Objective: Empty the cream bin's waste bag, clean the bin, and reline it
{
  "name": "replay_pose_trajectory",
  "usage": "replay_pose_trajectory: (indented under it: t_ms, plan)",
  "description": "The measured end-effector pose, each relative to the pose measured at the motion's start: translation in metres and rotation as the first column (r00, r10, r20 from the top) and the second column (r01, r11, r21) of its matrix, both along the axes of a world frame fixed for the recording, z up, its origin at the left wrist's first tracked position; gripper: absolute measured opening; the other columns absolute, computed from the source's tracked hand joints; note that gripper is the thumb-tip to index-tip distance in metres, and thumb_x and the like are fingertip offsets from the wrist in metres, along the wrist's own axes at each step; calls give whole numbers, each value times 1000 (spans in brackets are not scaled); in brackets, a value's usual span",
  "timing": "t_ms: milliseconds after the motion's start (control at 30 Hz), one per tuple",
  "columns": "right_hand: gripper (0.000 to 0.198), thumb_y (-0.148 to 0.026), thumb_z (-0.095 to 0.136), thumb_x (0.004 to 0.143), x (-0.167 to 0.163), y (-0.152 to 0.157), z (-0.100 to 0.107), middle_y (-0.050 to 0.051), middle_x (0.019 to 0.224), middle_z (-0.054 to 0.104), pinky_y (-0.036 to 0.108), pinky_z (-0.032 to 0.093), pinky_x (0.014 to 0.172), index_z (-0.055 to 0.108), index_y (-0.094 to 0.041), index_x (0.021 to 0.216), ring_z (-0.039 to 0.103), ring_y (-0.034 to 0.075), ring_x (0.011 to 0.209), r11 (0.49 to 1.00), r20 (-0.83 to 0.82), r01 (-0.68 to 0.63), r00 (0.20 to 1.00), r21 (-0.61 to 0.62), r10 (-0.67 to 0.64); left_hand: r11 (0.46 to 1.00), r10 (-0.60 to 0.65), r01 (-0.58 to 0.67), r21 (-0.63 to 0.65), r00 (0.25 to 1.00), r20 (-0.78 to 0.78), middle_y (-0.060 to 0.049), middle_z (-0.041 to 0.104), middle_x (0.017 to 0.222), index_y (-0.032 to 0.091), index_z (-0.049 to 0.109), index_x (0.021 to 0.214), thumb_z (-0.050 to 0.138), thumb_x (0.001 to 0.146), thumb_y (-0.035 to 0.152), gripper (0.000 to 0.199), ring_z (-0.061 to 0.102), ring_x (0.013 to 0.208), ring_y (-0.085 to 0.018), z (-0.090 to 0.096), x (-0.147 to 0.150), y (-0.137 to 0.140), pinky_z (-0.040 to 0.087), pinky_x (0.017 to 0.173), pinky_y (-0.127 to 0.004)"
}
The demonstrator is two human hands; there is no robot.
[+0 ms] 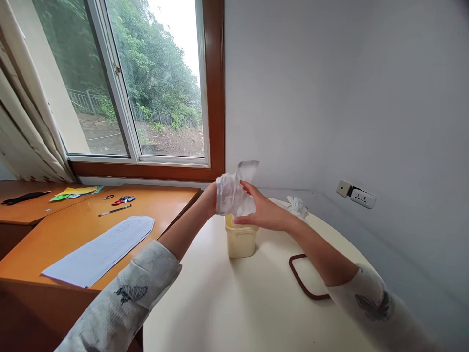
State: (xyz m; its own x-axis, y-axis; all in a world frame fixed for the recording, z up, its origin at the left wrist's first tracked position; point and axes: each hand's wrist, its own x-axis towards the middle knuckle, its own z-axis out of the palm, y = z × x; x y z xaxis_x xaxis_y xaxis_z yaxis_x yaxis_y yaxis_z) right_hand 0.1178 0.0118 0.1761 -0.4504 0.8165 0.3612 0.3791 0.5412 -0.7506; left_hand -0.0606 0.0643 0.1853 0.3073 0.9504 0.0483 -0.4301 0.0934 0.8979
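A thin, translucent white plastic bag [246,188] is in the air over a cream-coloured bin [241,243] on the round table. My left hand [226,194] is inside the bag, which covers it to the wrist; its fingers are blurred by the crumpled plastic. On the other side, my right hand [262,210] curves round the bag, thumb low and index finger higher, with the plastic between them. The bin stands upright just below both hands. A brown rounded-square ring [301,282] lies flat under my right forearm, partly hidden by it.
Crumpled white plastic [297,205] lies at the back of the round table [220,313], near the wall. On the orange desk [164,200] to the left are paper sheets [106,249], a pen [115,210] and keys [123,200]. A power strip [362,197] is on the right wall.
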Motion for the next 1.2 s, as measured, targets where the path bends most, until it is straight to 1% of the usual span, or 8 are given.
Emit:
replay_pose_trajectory:
  t_ms: [133, 233, 400, 533, 667, 767, 1000, 1200]
  plan:
    - [59, -32, 56, 78, -14, 16, -20, 8, 134, 42, 41, 32, 101, 38, -23, 133, 40, 23, 121, 978, 6, 193, 981, 80, -194, 978, -190, 189, -82, 982, -7, -15, 68, 76, 8, 65, 86, 42, 78, 60, 57, 65, 74, -27, 9, 1, -15, 51, 65, -35]
    - [52, -30, 56, 77, -14, 24, -27, 7, 131, 46, 39, 33, 101, 45, -22, 128, 42, 22, 119, 978, -2, 169, 986, 124, -170, 982, -173, 166, -86, 981, -85, -12, 69, 81, 10, 64, 93, 46, 83, 45, 40, 66, 74, -24, 8, 3, -18, 51, 65, -32]
    - [85, -44, 71, 62, -13, 21, -27, 6, 139, 35, 42, 30, 102, 31, -27, 136, 33, 26, 126, 998, -20, -19, 1000, 63, 21, 989, -22, 7, -150, 995, -98, -11, 68, 78, 9, 62, 92, 42, 87, 20, 24, 65, 69, -19, 0, 12, -19, 52, 68, -29]
    - [65, -41, 69, 64, -21, 25, -32, 6, 121, 53, 38, 38, 92, 48, -26, 123, 47, 24, 111, 998, -184, 41, 982, 46, -32, 988, -48, 37, -149, 996, -71, -10, 68, 78, 10, 62, 96, 41, 87, 18, 24, 65, 67, -17, -1, 19, -23, 52, 65, -26]
    - [26, -39, 65, 66, -19, 39, -41, 1, 78, 63, 33, 42, 77, 66, -18, 81, 56, 20, 81, 972, -364, 186, 903, -143, -227, 992, -45, 44, -122, 999, -9, -8, 68, 82, 15, 58, 109, 40, 88, 16, 28, 65, 66, -15, -2, 15, -21, 53, 66, -28]
    - [28, -43, 60, 68, -4, 46, -43, 1, 63, 60, 31, 44, 67, 64, -15, 69, 56, 18, 68, 936, -440, 211, 838, -282, -322, 986, 51, -51, -156, 999, -5, -11, 67, 79, 13, 57, 109, 43, 86, 17, 27, 66, 66, -20, -6, -1, -13, 54, 70, -37]
    - [20, -34, 56, 75, 56, 43, -36, 7, 81, 68, 31, 50, 69, 65, -18, 84, 63, 20, 77, 865, -556, 101, 728, -491, -401, 961, 157, -157, -227, 987, -20, -11, 67, 72, 10, 61, 98, 49, 83, 17, 20, 67, 64, -23, -25, -59, 4, 54, 65, -38]
    - [19, -30, 55, 79, 90, 42, -56, 6, 97, 68, 29, 52, 75, 65, -20, 92, 63, 19, 89, 789, -671, -119, 610, -603, -421, 953, 206, -181, -245, 975, 85, -7, 68, 71, 11, 60, 96, 45, 85, 12, 18, 65, 59, -16, -45, -85, 4, 55, 57, -27]
